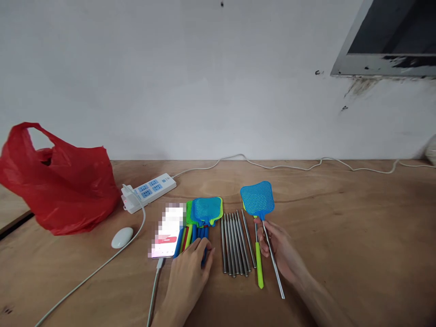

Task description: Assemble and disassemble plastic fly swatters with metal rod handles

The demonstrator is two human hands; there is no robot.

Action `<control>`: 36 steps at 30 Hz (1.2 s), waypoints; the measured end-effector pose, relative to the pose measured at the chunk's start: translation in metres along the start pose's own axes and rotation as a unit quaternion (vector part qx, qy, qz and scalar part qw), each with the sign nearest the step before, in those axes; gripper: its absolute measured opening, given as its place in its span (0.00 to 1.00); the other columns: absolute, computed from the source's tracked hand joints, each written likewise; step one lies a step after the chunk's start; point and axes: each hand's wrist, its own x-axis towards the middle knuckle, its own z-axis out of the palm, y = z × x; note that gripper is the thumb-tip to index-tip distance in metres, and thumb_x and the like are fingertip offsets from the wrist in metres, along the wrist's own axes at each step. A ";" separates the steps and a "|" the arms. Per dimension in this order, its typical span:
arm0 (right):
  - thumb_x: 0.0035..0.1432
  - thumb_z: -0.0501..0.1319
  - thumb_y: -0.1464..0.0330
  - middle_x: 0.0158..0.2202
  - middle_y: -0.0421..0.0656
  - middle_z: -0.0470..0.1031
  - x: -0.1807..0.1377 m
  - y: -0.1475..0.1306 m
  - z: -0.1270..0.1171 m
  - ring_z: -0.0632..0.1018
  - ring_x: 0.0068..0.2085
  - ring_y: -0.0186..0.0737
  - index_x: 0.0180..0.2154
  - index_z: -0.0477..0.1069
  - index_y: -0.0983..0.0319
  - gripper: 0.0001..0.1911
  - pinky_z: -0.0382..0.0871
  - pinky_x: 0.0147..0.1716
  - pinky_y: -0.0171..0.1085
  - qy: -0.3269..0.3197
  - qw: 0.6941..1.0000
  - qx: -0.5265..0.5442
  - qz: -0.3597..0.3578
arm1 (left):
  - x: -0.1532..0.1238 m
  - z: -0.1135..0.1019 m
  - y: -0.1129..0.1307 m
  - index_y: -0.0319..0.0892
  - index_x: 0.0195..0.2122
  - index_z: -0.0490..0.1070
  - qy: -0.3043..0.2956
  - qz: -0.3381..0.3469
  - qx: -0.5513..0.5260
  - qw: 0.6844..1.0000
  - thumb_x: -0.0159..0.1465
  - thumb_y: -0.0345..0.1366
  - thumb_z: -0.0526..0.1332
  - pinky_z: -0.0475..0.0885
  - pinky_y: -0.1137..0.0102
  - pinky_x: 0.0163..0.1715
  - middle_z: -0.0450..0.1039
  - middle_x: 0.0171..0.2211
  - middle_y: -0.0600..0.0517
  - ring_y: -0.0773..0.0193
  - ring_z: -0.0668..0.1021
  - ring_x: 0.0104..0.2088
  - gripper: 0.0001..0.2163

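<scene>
My right hand (281,247) is closed on a fly swatter, which has a blue mesh head (258,198) and a bare metal rod (274,268). Under it lies another swatter with a yellow-green handle (259,265), its head mostly covered by the blue one. My left hand (190,263) is curled over the coloured handles (188,236), with fingers closed at a blue one; the fingertips are partly hidden. Just beyond are stacked blue and green swatter heads (206,209). Several loose metal rods (235,245) lie side by side between my hands.
Left of the handles lies a lit phone (170,231) with a charging cable (153,290). Farther left are a white power strip (155,190), a white mouse (121,237) and a red plastic bag (61,181). A thin white cord (272,168) runs along the wall.
</scene>
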 end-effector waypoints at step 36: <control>0.65 0.58 0.61 0.19 0.39 0.66 -0.025 0.017 -0.005 0.62 0.21 0.35 0.30 0.77 0.58 0.14 0.48 0.24 0.37 -0.076 0.816 -0.531 -0.216 | 0.029 -0.025 -0.012 0.43 0.30 0.65 0.035 -0.096 -0.478 0.873 0.62 0.56 0.59 0.58 0.76 0.10 0.60 0.17 0.62 0.70 0.64 0.11 0.19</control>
